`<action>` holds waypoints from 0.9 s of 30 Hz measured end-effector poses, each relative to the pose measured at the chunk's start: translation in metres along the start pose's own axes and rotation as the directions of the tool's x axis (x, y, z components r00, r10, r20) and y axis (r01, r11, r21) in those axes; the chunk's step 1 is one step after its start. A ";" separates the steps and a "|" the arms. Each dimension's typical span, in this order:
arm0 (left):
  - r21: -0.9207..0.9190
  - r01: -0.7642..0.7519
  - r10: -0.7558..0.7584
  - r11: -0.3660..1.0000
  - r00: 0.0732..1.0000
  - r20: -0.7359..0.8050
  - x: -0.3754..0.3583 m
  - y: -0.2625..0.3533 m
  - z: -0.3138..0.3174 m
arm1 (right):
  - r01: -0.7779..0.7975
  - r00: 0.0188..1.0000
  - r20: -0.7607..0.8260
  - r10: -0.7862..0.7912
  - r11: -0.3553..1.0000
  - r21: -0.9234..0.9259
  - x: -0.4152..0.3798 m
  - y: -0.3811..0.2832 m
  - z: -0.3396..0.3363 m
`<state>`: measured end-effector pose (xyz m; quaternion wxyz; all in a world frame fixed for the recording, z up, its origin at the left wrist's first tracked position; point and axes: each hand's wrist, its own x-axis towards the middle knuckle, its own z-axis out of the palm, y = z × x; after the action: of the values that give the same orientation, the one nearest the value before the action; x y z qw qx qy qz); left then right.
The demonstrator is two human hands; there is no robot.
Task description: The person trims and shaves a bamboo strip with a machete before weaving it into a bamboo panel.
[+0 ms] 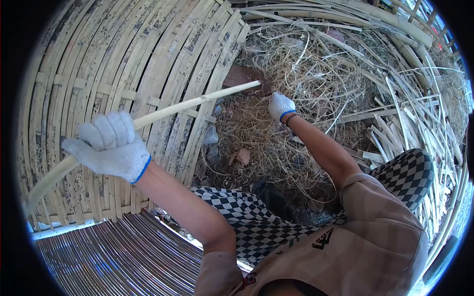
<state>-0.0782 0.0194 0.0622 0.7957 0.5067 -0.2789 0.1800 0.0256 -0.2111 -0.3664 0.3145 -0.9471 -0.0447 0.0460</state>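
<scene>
My left hand (109, 146), in a white knit glove with a blue cuff, is wrapped round a long pale bamboo strip (170, 113). The strip slants from the lower left up to the right, passing over a woven bamboo panel (163, 54). Its cut end lies just left of my right hand (282, 107), also gloved. The right hand's fingers are closed; what they grip, if anything, is hidden. Under the strip's far end is a flat brown piece (242, 77), partly covered. A heap of thin bamboo shavings (316, 74) lies beyond my right hand.
Split bamboo pieces (405, 128) are piled on the right, beside my checkered trouser leg (407, 175). Thick bamboo poles (395, 22) run along the top right. A slatted dark mat (118, 256) is at the lower left. A small pinkish lump (243, 157) lies on the littered ground.
</scene>
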 end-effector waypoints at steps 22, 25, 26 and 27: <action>0.146 -0.035 0.064 0.989 0.978 -0.199 -0.005 0.004 -0.014 | 0.014 0.989 0.147 -0.010 1.000 -0.026 -0.039 -0.033 -0.039; 0.131 -0.039 0.060 0.991 0.985 -0.162 -0.009 0.005 -0.014 | -0.048 0.994 0.102 0.046 0.999 0.021 -0.021 -0.025 -0.027; 0.143 -0.043 0.068 0.989 0.982 -0.174 -0.010 0.005 -0.014 | -0.011 0.997 0.081 0.010 1.000 0.021 -0.022 -0.030 -0.028; 0.134 -0.043 0.067 0.990 0.982 -0.178 -0.010 0.004 -0.014 | -0.012 0.996 0.091 0.009 0.999 0.033 -0.031 -0.034 -0.038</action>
<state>-0.0849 0.0342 0.0537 0.7780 0.5309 -0.2063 0.2652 -0.0025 -0.2098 -0.3138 0.3275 -0.9389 -0.0533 0.0913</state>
